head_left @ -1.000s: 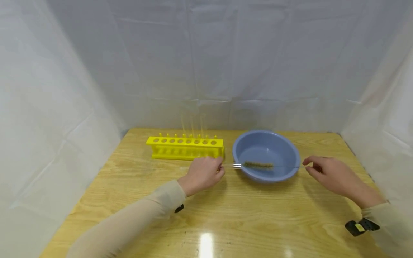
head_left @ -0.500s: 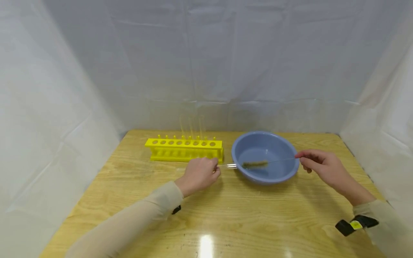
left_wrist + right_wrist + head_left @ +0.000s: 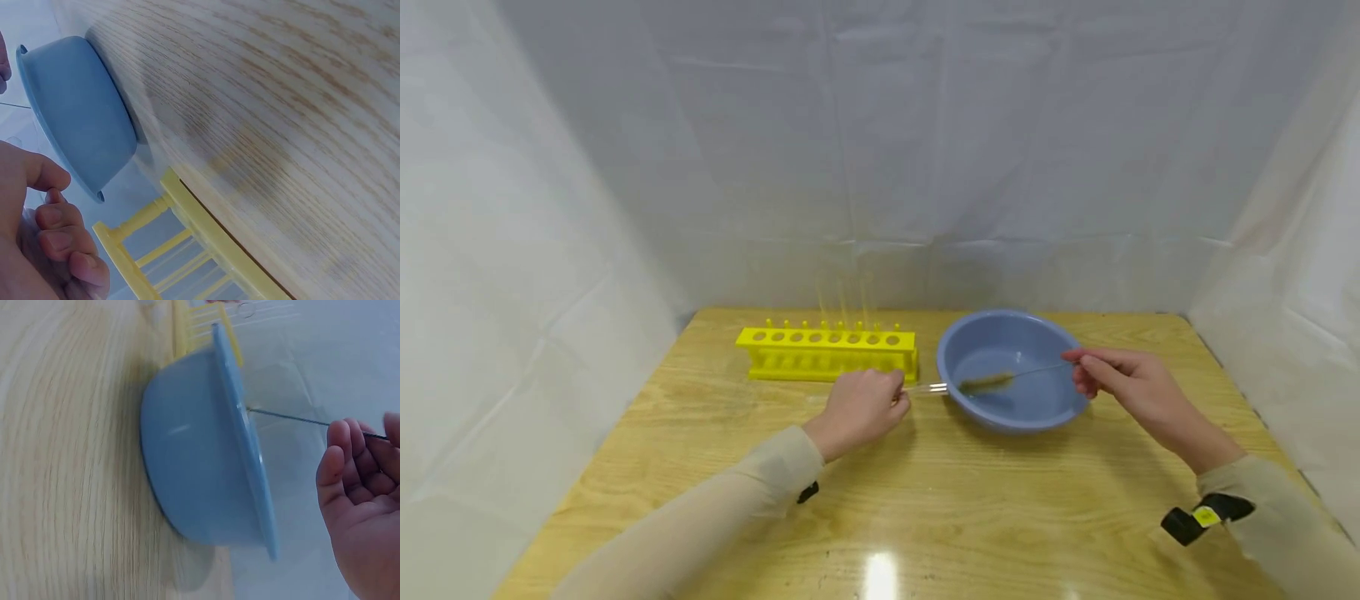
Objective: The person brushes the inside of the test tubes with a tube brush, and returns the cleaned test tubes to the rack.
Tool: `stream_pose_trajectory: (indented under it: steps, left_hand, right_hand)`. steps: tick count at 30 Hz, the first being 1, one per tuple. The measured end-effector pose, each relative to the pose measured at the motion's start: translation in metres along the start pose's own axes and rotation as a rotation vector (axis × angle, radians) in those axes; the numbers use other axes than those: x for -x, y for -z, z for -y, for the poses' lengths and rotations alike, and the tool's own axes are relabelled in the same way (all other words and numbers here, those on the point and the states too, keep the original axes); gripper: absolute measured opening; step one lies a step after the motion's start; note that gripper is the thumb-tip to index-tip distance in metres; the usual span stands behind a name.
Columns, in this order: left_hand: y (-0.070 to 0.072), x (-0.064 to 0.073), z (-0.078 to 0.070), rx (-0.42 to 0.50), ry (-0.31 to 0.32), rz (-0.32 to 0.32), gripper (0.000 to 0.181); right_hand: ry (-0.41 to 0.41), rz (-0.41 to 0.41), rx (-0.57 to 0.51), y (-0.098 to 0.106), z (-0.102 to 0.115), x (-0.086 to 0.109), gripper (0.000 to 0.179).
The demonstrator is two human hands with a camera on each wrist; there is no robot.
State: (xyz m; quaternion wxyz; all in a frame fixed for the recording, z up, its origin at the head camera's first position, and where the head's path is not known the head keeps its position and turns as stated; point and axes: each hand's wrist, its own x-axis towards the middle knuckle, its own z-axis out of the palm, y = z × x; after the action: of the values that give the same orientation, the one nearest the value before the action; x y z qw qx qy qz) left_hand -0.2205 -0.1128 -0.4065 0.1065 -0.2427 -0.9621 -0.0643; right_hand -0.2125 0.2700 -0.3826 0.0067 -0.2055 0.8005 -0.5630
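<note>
My left hand [image 3: 859, 410] grips a clear glass test tube [image 3: 927, 389] lying nearly level. The tube's open mouth is at the left rim of a blue basin [image 3: 1028, 410]. In my right hand [image 3: 1131, 390] I pinch the thin wire handle of a test tube brush [image 3: 988, 383]. Its brown bristles hang low over the left part of the basin, just right of the tube's mouth and outside it. The wire slopes up to my fingers at the basin's right side. In the right wrist view, the brush's wire [image 3: 287, 416] passes behind the basin rim, which hides the bristles.
Behind my left hand stands a yellow test tube rack [image 3: 827, 340], with several clear tubes [image 3: 842, 296] faintly visible at its back. A wooden table [image 3: 970, 517] carries everything. White sheeting [image 3: 880, 150] closes off the back and both sides.
My right hand has moved left over the basin's right rim. The brush has gone from level to tilted, bristles lower and slightly farther left. My left hand and the tube have barely moved.
</note>
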Motion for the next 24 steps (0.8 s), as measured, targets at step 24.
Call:
stream_pose_trajectory:
  steps: [24]
  left_hand:
    - [0.003, -0.007, -0.002, 0.023, 0.017, 0.005, 0.021]
  right_hand:
    - [0.22, -0.277, 0.094, -0.008, 0.003, -0.007, 0.029]
